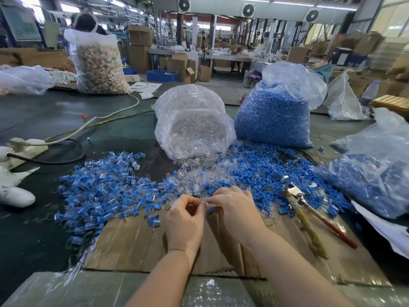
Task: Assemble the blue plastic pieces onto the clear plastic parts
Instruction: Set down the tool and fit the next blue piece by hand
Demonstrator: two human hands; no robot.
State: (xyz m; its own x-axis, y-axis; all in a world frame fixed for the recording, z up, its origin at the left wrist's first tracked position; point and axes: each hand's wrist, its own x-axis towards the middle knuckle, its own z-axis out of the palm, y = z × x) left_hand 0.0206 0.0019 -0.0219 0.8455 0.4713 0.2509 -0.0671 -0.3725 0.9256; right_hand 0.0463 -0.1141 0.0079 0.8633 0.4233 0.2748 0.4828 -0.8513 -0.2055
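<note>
Hands meet over the cardboard (137,242). Our left hand (184,220) and right hand (238,212) together pinch one clear plastic part (205,200). Blue plastic pieces (269,173) lie just beyond.

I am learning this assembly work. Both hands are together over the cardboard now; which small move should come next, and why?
Probably press the two pieces fully together. The left hand and right hand pinch a clear part between their fingertips, with a bit of blue just below it. Then drop it on the finished pile at left.

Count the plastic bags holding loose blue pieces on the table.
2: one upright bag behind the loose pile, right of the clear-parts bag; one slumped bag at the right edge. Others may be hidden.
</note>
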